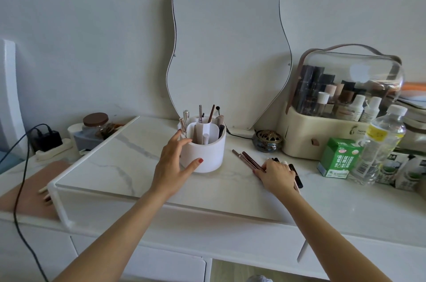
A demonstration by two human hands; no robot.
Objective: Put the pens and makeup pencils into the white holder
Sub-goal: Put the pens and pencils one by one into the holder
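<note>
The white holder [207, 155] stands on the marble top, with several pens and pencils upright in its compartments. My left hand [173, 164] wraps its left side, thumb on the front wall and fingers at the rim. To the right lies a loose bunch of brown makeup pencils [247, 159] and dark pens [296, 174]. My right hand [276, 175] rests flat on that bunch, fingers spread over the near ends; whether it grips any of them cannot be made out.
A wavy mirror [228, 51] leans on the wall behind. A cosmetics case [341, 106], brass incense pot [267, 141], green carton [340, 157] and water bottle [380, 143] crowd the right. A jar [95, 123] and a charger with cable [47, 138] sit left.
</note>
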